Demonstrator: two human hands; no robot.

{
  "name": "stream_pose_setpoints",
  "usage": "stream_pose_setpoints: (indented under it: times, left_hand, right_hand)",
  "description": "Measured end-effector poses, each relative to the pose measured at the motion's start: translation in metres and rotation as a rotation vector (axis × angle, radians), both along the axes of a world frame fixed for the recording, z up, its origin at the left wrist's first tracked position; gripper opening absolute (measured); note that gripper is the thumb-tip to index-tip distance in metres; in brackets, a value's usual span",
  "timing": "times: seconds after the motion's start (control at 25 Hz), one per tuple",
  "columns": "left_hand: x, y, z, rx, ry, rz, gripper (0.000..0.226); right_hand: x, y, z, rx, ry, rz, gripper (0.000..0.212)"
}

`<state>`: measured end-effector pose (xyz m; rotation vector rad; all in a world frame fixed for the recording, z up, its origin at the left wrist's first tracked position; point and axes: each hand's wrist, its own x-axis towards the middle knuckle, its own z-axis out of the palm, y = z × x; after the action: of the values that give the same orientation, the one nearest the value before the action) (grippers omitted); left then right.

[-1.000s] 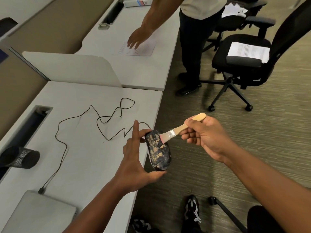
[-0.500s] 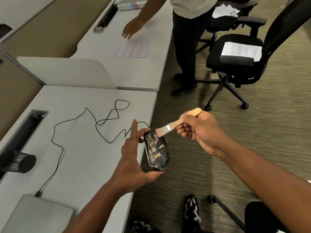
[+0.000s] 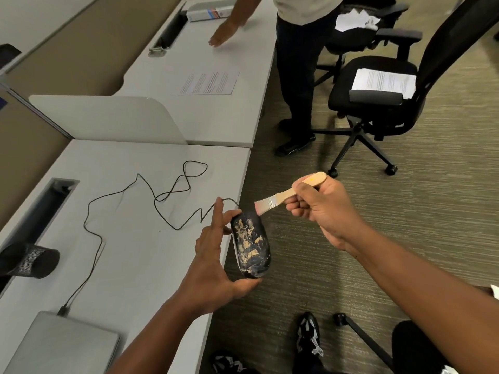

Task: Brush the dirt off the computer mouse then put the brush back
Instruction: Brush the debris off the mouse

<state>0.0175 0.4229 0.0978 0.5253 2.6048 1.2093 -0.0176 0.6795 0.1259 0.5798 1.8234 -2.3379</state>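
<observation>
a black computer mouse (image 3: 251,244) blotched with tan, flaky dirt, its thin black cable (image 3: 140,195) looping over a pale grey desktop (image 3: 140,255). the brush (image 3: 290,196) shows a light wooden handle, silver ferrule and pinkish-white bristles. a silver-grey laptop (image 3: 62,344) lies at the desktop's near left corner; a black mesh pen cup (image 3: 32,261) lies toward the left edge. the carpet (image 3: 432,211) is olive-brown with fine stripes. a black office chair (image 3: 378,101) carries white printed sheets (image 3: 383,83). black-and-white patterned shoes (image 3: 307,336) appear below.
</observation>
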Motion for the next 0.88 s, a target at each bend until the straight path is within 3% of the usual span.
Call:
stream_pose_setpoints:
  times: [0.16,0.32,0.44,0.64,0.88]
  left_hand:
    - [0.000,0.001,0.000,0.014,-0.014,0.007,0.150]
    - [0.001,0.003,0.001,0.012,-0.030,0.016,0.150]
    - [0.001,0.003,0.001,0.013,-0.043,0.028,0.150]
    - [0.003,0.005,-0.001,-0.004,-0.064,0.016,0.152]
    - [0.003,0.007,0.003,0.030,-0.149,0.004,0.153]
  right_hand:
    - [0.002,-0.002,0.000,-0.081,0.066,0.074,0.013]
    - [0.004,-0.001,-0.002,0.049,0.154,0.069,0.008]
    - [0.009,0.002,-0.002,-0.049,0.200,0.147,0.010]
    - [0.008,0.012,-0.004,0.136,0.255,0.216,0.008]
    - [0.003,0.012,-0.005,0.113,0.293,0.324,0.012]
